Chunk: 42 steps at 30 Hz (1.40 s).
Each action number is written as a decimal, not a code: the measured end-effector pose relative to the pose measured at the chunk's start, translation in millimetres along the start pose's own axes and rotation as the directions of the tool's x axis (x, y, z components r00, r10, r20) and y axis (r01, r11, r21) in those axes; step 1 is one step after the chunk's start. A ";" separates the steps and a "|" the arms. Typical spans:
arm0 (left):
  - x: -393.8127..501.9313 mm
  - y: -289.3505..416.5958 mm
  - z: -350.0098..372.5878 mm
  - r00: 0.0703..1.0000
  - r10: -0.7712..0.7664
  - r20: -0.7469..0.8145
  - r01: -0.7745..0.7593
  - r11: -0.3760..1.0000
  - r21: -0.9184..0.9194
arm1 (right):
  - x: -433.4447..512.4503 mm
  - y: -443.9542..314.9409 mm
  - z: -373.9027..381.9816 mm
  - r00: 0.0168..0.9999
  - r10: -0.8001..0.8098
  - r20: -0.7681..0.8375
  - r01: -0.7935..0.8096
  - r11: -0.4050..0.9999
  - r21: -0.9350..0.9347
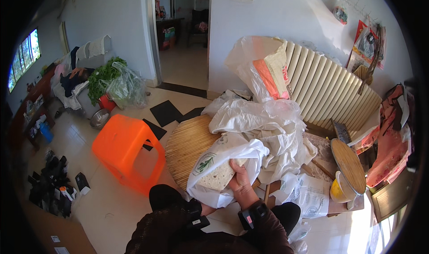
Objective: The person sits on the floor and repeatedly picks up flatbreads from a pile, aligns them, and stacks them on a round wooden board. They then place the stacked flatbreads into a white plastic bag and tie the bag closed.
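My right hand (240, 180) grips a piece of pale, brown-flecked flatbread (216, 177), with my thumb over its upper side. Around the bread is a white plastic bag (249, 150) with a green printed mark, its mouth turned toward my right hand. Only the wrist side of my left hand (208, 210) shows below the bag; its fingers are hidden behind the plastic. Under and beyond the bag lies a round mat of stalks (189, 133). A rumpled white cloth (268, 136) is heaped on the mat's right side.
An orange plastic stool (117, 143) stands left of the mat. Beyond the cloth are a printed sack (268, 70) and a cream radiator (328, 80). To the right, a round wooden lid (348, 165) leans on a yellow tub (338, 190). Black tiles (166, 113) lie on the floor.
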<state>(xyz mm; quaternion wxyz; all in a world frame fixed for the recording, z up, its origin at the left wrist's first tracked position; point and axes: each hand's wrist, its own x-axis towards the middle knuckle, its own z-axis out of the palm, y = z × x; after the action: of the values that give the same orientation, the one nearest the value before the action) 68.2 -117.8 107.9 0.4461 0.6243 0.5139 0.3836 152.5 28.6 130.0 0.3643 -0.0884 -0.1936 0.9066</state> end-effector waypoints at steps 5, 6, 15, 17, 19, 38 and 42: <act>6.9 -49.1 34.6 0.868 -0.397 0.298 0.459 0.412 -0.787 | 22.9 30.3 -58.9 0.983 0.074 -0.169 -0.113 0.966 -0.232; 0.6 -53.1 33.3 0.781 -0.535 0.323 0.573 0.406 -0.712 | 24.5 36.7 -72.1 0.979 0.091 -0.185 -0.133 0.964 -0.229; -8.4 -9.0 -32.6 0.676 -0.650 0.349 0.706 0.433 -0.561 | 38.0 0.2 -64.2 0.889 0.142 -0.435 -0.395 -0.240 -0.887; -0.3 -0.3 -29.2 0.815 -0.579 0.004 0.558 0.785 -0.269 | 31.6 -16.8 -51.7 0.920 0.216 -0.327 -0.101 -0.676 -0.730; 6.5 0.2 -30.4 0.930 -0.153 -0.334 0.235 0.946 0.224 | 25.6 -28.6 -46.0 0.997 -0.058 0.055 0.012 -0.564 -0.826; -16.2 83.9 -128.8 0.748 0.138 -0.650 0.033 0.969 0.244 | 96.0 -126.7 80.4 0.998 -0.049 0.047 0.067 0.580 -0.812; -12.8 119.0 -151.5 0.669 0.201 -0.716 -0.087 0.977 0.193 | 89.0 -137.0 129.0 0.993 0.049 0.104 0.061 0.542 -0.838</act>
<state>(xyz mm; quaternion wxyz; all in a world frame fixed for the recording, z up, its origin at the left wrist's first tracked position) -40.5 -114.4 267.4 0.1262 0.4881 0.6239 0.5972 135.5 143.8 302.5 0.2688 -0.1989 -0.6247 0.7056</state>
